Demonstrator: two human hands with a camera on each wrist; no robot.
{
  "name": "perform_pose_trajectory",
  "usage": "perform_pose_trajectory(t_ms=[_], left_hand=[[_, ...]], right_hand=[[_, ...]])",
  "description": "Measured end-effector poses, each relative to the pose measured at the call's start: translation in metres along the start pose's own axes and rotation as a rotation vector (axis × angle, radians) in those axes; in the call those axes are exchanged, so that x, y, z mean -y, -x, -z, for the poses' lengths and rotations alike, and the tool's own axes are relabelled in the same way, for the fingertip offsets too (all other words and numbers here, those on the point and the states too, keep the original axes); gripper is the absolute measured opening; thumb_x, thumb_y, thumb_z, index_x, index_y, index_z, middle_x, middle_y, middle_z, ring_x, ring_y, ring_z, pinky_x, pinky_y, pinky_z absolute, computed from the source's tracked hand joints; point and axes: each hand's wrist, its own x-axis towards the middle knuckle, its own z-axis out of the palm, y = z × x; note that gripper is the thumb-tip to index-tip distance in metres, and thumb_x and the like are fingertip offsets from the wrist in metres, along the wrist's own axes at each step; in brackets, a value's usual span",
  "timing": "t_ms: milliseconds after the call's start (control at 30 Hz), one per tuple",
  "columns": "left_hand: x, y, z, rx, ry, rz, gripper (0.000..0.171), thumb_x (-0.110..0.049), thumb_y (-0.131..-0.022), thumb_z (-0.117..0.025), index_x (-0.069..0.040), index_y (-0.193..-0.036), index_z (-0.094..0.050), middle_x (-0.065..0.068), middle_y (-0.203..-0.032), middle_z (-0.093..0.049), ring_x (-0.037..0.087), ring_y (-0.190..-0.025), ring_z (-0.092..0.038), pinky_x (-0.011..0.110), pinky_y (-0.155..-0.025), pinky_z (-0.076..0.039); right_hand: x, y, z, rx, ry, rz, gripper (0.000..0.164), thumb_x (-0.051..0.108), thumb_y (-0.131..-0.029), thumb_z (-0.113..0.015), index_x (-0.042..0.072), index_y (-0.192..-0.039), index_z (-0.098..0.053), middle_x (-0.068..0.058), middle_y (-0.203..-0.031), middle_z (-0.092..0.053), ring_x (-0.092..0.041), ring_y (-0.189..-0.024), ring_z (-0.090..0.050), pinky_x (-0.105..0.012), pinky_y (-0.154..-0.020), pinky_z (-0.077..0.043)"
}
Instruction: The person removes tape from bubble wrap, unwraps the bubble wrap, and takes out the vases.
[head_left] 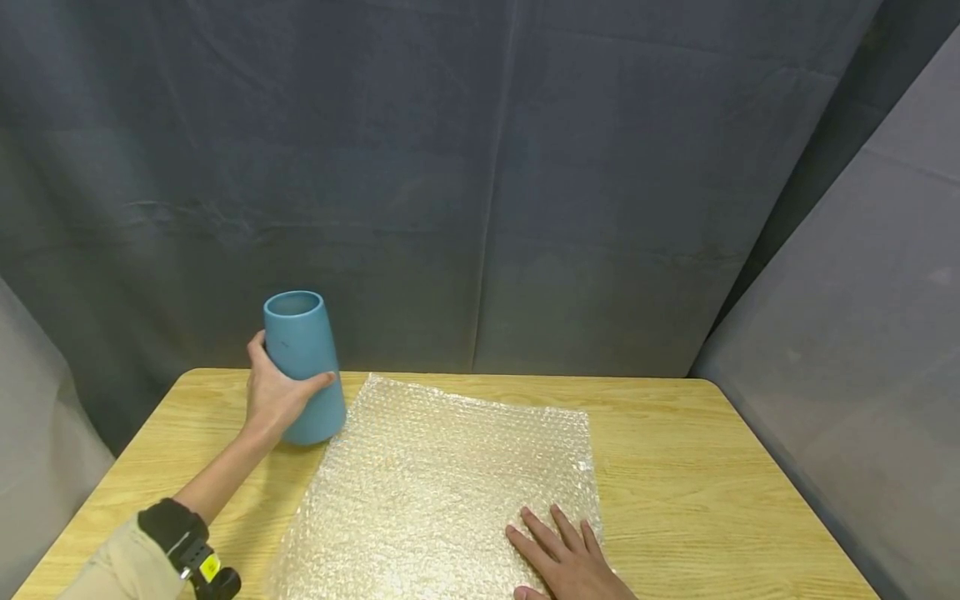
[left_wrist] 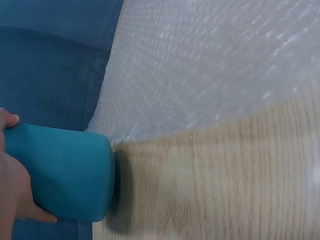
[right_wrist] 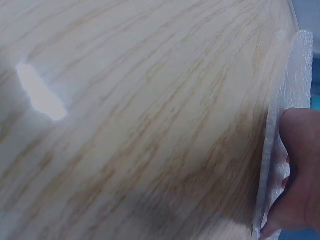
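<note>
My left hand (head_left: 281,392) grips a blue vase (head_left: 303,354) round its side, the thumb across the front. The vase is taller than wide, narrows toward its open top and leans slightly. In the left wrist view the vase (left_wrist: 62,172) has its base close to the wooden surface, with a shadow beside it; whether they touch I cannot tell. A sheet of clear bubble wrap (head_left: 450,475) lies spread just right of the vase. On its near right part rests my right hand (head_left: 566,558), fingers spread. The right wrist view shows that hand (right_wrist: 300,175) against the wrap's edge.
Beneath everything is a light wood-grain table (head_left: 675,483) with rounded far corners. A dark grey curtain (head_left: 600,208) hangs behind its far edge. Paler grey cloth (head_left: 862,333) closes off the right side, and another light cloth (head_left: 37,433) hangs at the left.
</note>
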Motion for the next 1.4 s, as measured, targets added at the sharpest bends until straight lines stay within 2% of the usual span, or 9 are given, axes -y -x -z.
perform_pose_trajectory(t_ms=[233, 533, 1400], left_hand=[[0.004, -0.001, 0.002, -0.015, 0.000, -0.008, 0.118, -0.017, -0.074, -0.086, -0.020, -0.158, -0.003, 0.030, -0.148, -0.034, 0.051, -0.131, -0.039, 0.069, -0.103, -0.033], [0.008, -0.001, 0.002, -0.028, -0.001, -0.017, 0.117, -0.017, -0.074, -0.087, -0.021, -0.157, -0.004, 0.029, -0.147, -0.035, 0.050, -0.131, -0.039, 0.068, -0.103, -0.033], [0.015, 0.001, 0.005, -0.031, 0.022, -0.018, 0.118, -0.018, -0.074, -0.087, -0.021, -0.157, -0.003, 0.028, -0.148, -0.034, 0.049, -0.132, -0.038, 0.067, -0.104, -0.033]], right_hand=[[0.000, 0.000, 0.000, -0.010, 0.008, 0.003, 0.060, 0.054, -0.101, -0.049, 0.024, -0.152, -0.044, -0.012, -0.153, -0.043, -0.055, -0.132, -0.038, -0.082, -0.091, -0.031], [-0.001, -0.001, 0.002, 0.030, -0.029, -0.009, 0.060, 0.054, -0.101, -0.046, 0.026, -0.153, -0.042, -0.012, -0.155, -0.041, -0.055, -0.134, -0.036, -0.082, -0.093, -0.028], [-0.001, 0.000, 0.002, 0.034, -0.022, -0.011, 0.060, 0.055, -0.101, -0.046, 0.026, -0.154, -0.042, -0.010, -0.155, -0.041, -0.054, -0.135, -0.036, -0.082, -0.093, -0.028]])
